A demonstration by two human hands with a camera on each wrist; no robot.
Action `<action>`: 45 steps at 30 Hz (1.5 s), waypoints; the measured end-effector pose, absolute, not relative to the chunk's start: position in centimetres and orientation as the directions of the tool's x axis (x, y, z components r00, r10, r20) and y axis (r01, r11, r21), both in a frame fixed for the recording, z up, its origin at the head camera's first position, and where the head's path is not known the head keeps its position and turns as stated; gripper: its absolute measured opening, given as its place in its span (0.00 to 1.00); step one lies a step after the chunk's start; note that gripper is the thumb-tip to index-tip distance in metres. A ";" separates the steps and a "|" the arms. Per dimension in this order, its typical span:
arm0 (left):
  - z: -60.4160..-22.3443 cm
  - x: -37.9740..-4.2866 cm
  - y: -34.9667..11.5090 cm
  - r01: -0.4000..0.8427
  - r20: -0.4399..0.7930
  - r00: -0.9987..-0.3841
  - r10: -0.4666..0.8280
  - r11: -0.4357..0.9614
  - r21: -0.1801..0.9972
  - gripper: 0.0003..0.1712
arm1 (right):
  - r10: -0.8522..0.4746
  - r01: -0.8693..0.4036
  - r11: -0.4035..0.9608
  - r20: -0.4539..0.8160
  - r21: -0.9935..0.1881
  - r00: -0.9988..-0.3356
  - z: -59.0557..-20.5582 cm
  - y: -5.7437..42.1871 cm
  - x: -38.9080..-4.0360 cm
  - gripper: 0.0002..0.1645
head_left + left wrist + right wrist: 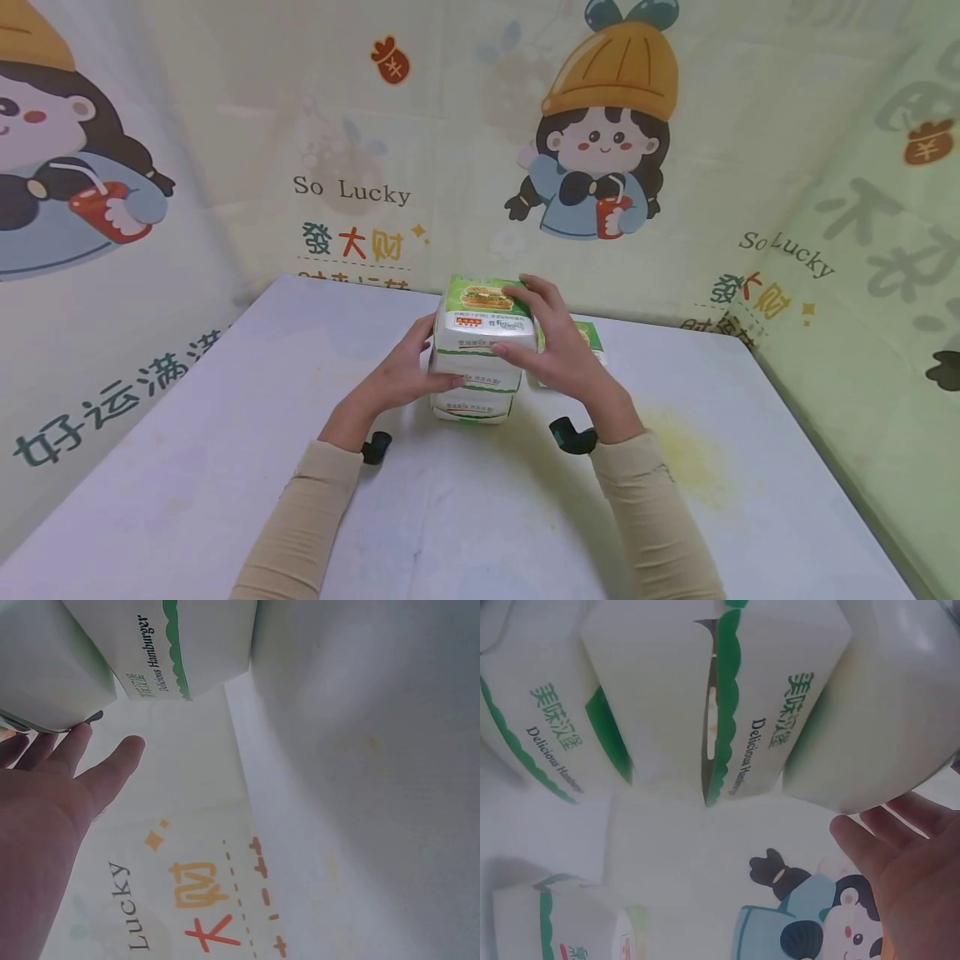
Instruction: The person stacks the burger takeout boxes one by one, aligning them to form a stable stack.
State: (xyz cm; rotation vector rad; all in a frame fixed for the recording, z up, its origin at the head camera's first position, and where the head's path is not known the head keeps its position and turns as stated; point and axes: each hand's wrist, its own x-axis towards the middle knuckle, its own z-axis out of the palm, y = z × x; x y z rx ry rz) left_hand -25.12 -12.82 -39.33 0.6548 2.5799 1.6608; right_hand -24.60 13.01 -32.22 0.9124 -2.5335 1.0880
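Note:
Three white-and-green hamburger boxes stand stacked on the table. Both hands hold the top box, which has a burger picture on its lid. My left hand lies along its left side, with the thumb across the front near the middle box. The right hand spans its right side, fingers over the lid and thumb on the front. The bottom box rests on the table. In the right wrist view, a narrow gap shows along the lid seam of the middle box.
Another hamburger box stands on the table behind the right hand, partly hidden by it. The white table has a yellowish stain at the right. Printed cloth walls enclose its back and sides.

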 end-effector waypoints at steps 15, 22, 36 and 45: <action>-39.1 -24.8 -13.1 0.353 0.229 -0.907 0.355 0.340 0.872 0.58 | -0.463 -0.619 0.608 0.411 -0.497 -0.785 -32.6 12.4 -24.7 0.53; -39.3 -24.9 -13.2 0.367 0.244 -0.900 0.361 0.328 0.870 0.57 | -0.472 -0.639 0.604 0.433 -0.475 -0.768 -32.4 12.5 -24.4 0.51; -39.6 -25.5 -12.8 0.402 0.288 -0.885 0.366 0.287 0.869 0.61 | -0.466 -0.648 0.605 0.455 -0.462 -0.759 -32.6 12.9 -24.7 0.51; -39.2 -25.2 -12.9 0.390 0.276 -0.897 0.345 0.327 0.861 0.66 | -0.464 -0.638 0.606 0.440 -0.476 -0.769 -32.5 13.2 -24.5 0.52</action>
